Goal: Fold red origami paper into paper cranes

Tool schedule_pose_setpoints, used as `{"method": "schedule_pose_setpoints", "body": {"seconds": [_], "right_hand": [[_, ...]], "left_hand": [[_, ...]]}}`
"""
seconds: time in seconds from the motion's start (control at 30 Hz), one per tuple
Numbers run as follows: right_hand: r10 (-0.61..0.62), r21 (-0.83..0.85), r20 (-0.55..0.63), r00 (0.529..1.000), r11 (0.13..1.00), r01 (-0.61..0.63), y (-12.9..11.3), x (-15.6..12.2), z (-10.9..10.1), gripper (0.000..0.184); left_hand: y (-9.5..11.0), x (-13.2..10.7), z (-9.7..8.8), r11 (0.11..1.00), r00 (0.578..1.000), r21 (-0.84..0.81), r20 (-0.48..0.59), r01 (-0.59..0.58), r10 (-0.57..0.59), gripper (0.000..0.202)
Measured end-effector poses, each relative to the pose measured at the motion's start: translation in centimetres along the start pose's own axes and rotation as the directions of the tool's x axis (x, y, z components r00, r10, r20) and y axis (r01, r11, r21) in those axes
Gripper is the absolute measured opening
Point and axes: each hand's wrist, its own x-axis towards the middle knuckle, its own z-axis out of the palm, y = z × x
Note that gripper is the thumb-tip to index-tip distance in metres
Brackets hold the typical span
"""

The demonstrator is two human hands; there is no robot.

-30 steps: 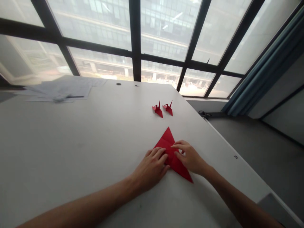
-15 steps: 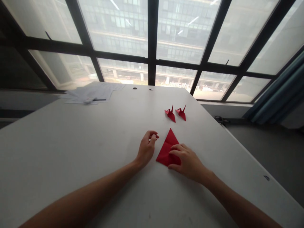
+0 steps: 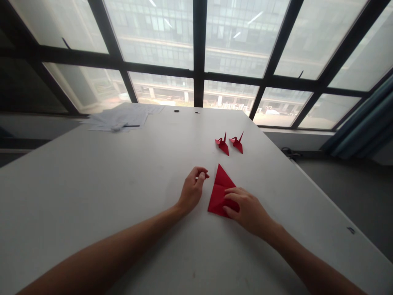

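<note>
A red paper folded into a triangle (image 3: 219, 189) lies on the white table (image 3: 123, 184) in front of me. My right hand (image 3: 245, 209) presses flat on the triangle's lower right part, fingers stretched out. My left hand (image 3: 193, 189) rests on the table just left of the paper, apart from it, fingers curled with thumb and fingertips pinched together; nothing shows between them. Two finished red paper cranes (image 3: 222, 144) (image 3: 237, 142) stand side by side beyond the triangle.
Loose white sheets with a dark pen (image 3: 118, 119) lie at the table's far left. Two small round holes (image 3: 176, 110) sit near the far edge. A large dark-framed window (image 3: 199, 53) is behind; a blue curtain (image 3: 362, 127) hangs right. The table's right edge drops to grey floor.
The larger triangle became a smaller one. My left hand came off the paper and curled beside it. My right hand stayed pressing on the paper. The view swung right.
</note>
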Motion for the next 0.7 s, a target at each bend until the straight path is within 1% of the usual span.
{"method": "schedule_pose_setpoints", "body": {"seconds": [0.03, 0.07, 0.17, 0.2, 0.23, 0.3, 0.4, 0.47, 0.53, 0.57, 0.6, 0.63, 0.67, 0.7], "right_hand": [[0.004, 0.004, -0.004, 1.000, 1.000, -0.003, 0.0, 0.0, 0.0, 0.026], [0.008, 0.001, -0.009, 1.000, 1.000, -0.008, 0.1, -0.1, 0.0, 0.034], [0.006, -0.034, -0.013, 1.000, 0.999, -0.007, 0.1, -0.2, -0.1, 0.069], [-0.004, -0.048, 0.003, 1.000, 0.999, 0.004, 0.1, -0.3, -0.2, 0.075], [-0.017, -0.062, 0.023, 1.000, 0.998, 0.018, 0.0, -0.3, -0.4, 0.076], [-0.042, -0.086, 0.066, 0.997, 0.995, 0.048, -0.1, -0.5, -0.7, 0.066], [-0.060, -0.082, 0.089, 0.994, 0.994, 0.068, -0.4, -0.6, -1.2, 0.041], [-0.064, -0.038, 0.089, 0.994, 0.997, 0.067, -0.5, -0.6, -1.3, 0.025], [-0.052, 0.029, 0.062, 0.997, 0.998, 0.050, -0.4, -0.6, -1.4, 0.019], [-0.022, 0.069, 0.022, 1.000, 0.997, 0.020, -0.3, -0.5, -1.5, 0.020], [0.033, 0.120, -0.036, 0.999, 0.992, -0.029, -0.2, -0.5, -1.5, 0.019], [0.111, 0.187, -0.106, 0.988, 0.978, -0.090, 0.0, -0.4, -1.7, 0.018], [0.204, 0.281, -0.171, 0.964, 0.948, -0.150, 0.2, -0.3, -1.9, 0.016], [0.301, 0.404, -0.216, 0.929, 0.894, -0.196, 0.4, -0.2, -2.1, 0.015]], "left_hand": [[0.0, 0.0, 0.0, 1.000, 1.000, -0.002, 0.003, -0.003, 0.003, 0.019], [0.0, 0.0, 0.0, 1.000, 1.000, -0.004, 0.004, -0.007, 0.007, 0.018], [0.1, -0.1, 0.0, 1.000, 1.000, -0.006, 0.007, -0.013, 0.013, 0.017], [0.1, -0.1, 0.0, 1.000, 1.000, -0.006, 0.009, -0.014, 0.014, 0.017], [0.2, -0.1, 0.0, 1.000, 1.000, -0.005, 0.011, -0.014, 0.014, 0.017], [0.2, -0.1, 0.1, 1.000, 1.000, -0.003, 0.014, -0.014, 0.014, 0.017], [0.2, -0.1, 0.0, 1.000, 1.000, -0.001, 0.013, -0.015, 0.015, 0.017], [0.2, -0.1, 0.0, 1.000, 1.000, 0.003, 0.015, -0.019, 0.019, 0.018], [0.2, -0.1, -0.1, 1.000, 1.000, 0.013, 0.015, -0.026, 0.025, 0.018], [0.3, -0.1, -0.1, 0.999, 0.999, 0.021, 0.011, -0.030, 0.030, 0.017], [0.4, -0.2, -0.1, 0.999, 0.999, 0.031, 0.007, -0.034, 0.034, 0.017], [0.5, -0.3, -0.1, 0.999, 0.999, 0.038, 0.001, -0.037, 0.037, 0.016], [0.6, -0.4, -0.1, 0.997, 0.999, 0.054, 0.003, -0.051, 0.051, 0.014], [0.8, -0.7, -0.1, 0.993, 0.996, 0.086, 0.018, -0.085, 0.084, 0.013]]}}
